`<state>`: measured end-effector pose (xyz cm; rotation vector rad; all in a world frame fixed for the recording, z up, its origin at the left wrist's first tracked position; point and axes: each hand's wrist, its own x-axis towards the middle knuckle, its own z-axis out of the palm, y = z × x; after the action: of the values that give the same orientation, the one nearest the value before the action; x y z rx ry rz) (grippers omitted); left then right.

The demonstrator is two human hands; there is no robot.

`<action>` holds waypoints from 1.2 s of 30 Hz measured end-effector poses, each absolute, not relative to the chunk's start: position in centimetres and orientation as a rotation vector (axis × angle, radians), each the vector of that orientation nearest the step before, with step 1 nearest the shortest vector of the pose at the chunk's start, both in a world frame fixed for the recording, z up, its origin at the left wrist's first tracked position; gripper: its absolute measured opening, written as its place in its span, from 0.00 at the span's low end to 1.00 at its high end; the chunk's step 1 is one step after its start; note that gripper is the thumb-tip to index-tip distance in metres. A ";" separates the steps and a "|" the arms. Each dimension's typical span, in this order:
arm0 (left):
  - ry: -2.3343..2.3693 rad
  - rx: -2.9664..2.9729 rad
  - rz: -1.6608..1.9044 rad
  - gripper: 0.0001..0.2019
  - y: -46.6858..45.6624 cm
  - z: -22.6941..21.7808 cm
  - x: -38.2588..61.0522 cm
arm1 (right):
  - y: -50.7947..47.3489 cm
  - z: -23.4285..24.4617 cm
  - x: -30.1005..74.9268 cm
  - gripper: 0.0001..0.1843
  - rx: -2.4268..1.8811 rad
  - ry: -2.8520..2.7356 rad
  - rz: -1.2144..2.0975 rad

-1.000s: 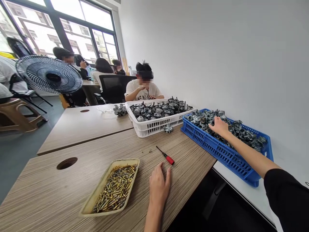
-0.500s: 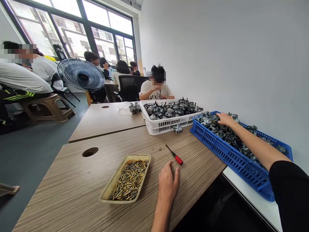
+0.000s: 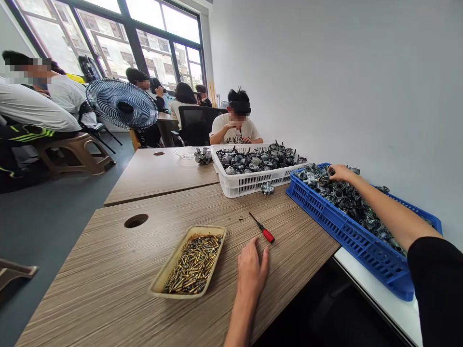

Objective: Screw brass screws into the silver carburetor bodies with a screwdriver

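My left hand (image 3: 251, 270) lies flat and open on the wooden table (image 3: 108, 270), fingers stretched toward a small red-handled screwdriver (image 3: 263, 230) just beyond its fingertips. My right hand (image 3: 340, 172) reaches into the far end of the blue crate (image 3: 347, 233), which is heaped with grey metal parts (image 3: 356, 205). Its fingers curl down among the parts; whether they grip one is hidden. A beige tray (image 3: 170, 272) filled with brass screws (image 3: 193, 262) sits left of my left hand.
A white basket (image 3: 249, 183) of dark metal parts stands behind the screwdriver, with one loose part (image 3: 267, 189) at its foot. A person sits at the far table end. A standing fan (image 3: 121, 103) and other seated people are at the left. The table has a round cable hole (image 3: 136, 220).
The view has swung left, bringing more of the room and seated people into sight. My right hand has moved further along the blue crate to its far end. My left hand has stayed flat.
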<state>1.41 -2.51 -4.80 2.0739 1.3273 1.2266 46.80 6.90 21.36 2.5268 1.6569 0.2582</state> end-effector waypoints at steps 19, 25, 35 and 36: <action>1.341 2.020 1.224 0.19 -2.6 -4.8 1.6 | 4.1 26.7 39.5 0.23 2.298 2.357 0.410; 1.266 1.900 1.322 0.20 -2.7 -4.1 1.9 | 0.2 20.9 30.1 0.20 2.005 2.882 0.234; 1.261 1.743 1.462 0.43 -3.1 -2.4 1.8 | -3.1 7.1 20.5 0.32 1.560 3.150 0.174; 1.260 1.737 1.468 0.44 -3.1 -2.4 1.9 | -3.2 6.2 20.2 0.34 1.531 3.164 0.164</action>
<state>1.85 -3.12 -2.43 1.7371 1.2595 1.4679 20.19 -3.20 6.15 1.5308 3.1644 0.1639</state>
